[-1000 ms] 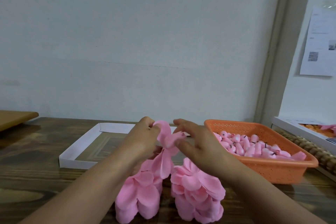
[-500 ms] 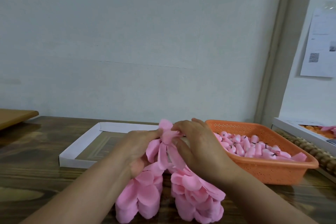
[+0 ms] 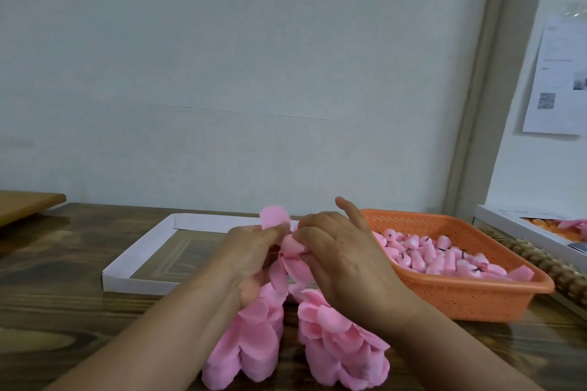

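Pinching a pink petal cluster (image 3: pixel 274 216) btwn L hand (image 3: pixel 251 254) & R hand (image 3: pixel 346 260), fingers of both curled round it, just above the petal stacks (image 3: pixel 340 343) near the tabletop's front edge, prob. so petals wrap tight w/o slipping.

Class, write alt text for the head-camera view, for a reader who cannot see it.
A person's left hand and right hand pinch a pink petal piece, above a left petal stack and a right petal stack on a wooden table. An orange basket of pink buds stands to the right; a shallow white box lies behind the hands.
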`<state>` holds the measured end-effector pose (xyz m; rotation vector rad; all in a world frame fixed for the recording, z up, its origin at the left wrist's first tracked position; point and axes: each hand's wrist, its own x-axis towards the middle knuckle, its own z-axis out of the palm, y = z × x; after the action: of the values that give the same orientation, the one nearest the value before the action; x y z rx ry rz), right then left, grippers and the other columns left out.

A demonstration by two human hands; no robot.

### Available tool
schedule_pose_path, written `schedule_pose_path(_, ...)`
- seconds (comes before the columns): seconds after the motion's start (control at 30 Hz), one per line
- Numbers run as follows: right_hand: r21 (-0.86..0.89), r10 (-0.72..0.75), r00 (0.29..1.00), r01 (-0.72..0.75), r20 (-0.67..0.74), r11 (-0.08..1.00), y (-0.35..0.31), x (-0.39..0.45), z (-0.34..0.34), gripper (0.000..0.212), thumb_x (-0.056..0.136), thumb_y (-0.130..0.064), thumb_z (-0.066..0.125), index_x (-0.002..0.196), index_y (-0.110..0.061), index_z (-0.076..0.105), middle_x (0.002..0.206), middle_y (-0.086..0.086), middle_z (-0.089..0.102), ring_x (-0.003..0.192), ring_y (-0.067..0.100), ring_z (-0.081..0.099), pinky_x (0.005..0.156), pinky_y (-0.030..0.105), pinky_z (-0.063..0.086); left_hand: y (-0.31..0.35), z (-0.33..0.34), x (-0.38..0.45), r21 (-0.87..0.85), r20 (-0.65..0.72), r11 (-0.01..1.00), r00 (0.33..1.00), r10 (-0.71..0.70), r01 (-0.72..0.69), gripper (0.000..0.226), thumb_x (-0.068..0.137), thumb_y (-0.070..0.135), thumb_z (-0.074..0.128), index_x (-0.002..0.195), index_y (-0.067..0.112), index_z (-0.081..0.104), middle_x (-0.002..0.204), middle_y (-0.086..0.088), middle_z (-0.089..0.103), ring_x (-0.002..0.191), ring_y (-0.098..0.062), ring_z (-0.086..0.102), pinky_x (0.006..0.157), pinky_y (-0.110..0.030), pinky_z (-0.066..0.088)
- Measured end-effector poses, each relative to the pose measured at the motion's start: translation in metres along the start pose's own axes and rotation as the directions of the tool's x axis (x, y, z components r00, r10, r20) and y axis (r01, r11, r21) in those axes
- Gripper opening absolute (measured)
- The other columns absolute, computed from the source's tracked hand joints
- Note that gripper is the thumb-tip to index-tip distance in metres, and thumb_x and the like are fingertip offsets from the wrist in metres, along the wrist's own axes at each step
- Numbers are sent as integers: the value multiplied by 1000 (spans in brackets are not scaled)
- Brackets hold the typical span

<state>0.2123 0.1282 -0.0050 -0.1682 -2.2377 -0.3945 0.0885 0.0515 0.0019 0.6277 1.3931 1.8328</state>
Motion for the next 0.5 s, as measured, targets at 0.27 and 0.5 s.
schedule_pose_path(0.27,-81,99,993,-94,68,992,5,-4,5,16,68,-2,67,79,-14,66,76,0,66,74,20,65,105,47,29,-11,-1,9,410,-42,881,961,274,-234,34,95,31,55,83,2,70,81,-18,71,67,-22,59,67,-28,47)
schedule_pose_path(0.5,101,149,989,-147,-7,984,6,1,-1,12,77,-14,58,79,-13,70,112,9,66,99,25,64,99,53,38,-5,3,3,451,38,821,926,375,-351,30,98,25,47,88,7,69,90,-16,71,79,-26,64,70,-31,48)
